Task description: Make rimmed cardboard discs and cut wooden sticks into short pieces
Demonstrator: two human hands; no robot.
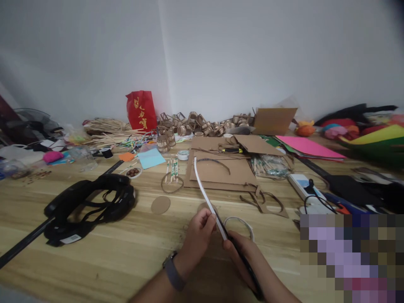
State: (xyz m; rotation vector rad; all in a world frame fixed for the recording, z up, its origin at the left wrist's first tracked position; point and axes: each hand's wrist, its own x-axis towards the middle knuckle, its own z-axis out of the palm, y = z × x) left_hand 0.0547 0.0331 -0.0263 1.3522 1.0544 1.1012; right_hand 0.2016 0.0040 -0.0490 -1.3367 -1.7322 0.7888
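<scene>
A long, thin, bendy strip (pixel 203 191), white on the face I see, slants up from my hands with its far end curling free over cardboard. My left hand (pixel 199 229) pinches it partway along, thumb and fingers closed. Lower down, my right hand (pixel 244 254) is closed around it; a dark length runs along this hand toward the bottom edge, and I cannot tell if it is the same strip. Just beyond my right hand lies a pale ring (pixel 251 229), perhaps a tape roll, partly covered. A round cardboard disc (pixel 160 205) lies left of my hands.
Flat cardboard sheets (pixel 217 181) lie ahead, with cut cardboard scraps (pixel 268 204) to their right. A black strapped headset-like device (pixel 91 206) sits at left. Several small woven baskets (pixel 202 124) and a red bag (pixel 141 111) stand by the wall. A white power strip (pixel 304 189) is at right.
</scene>
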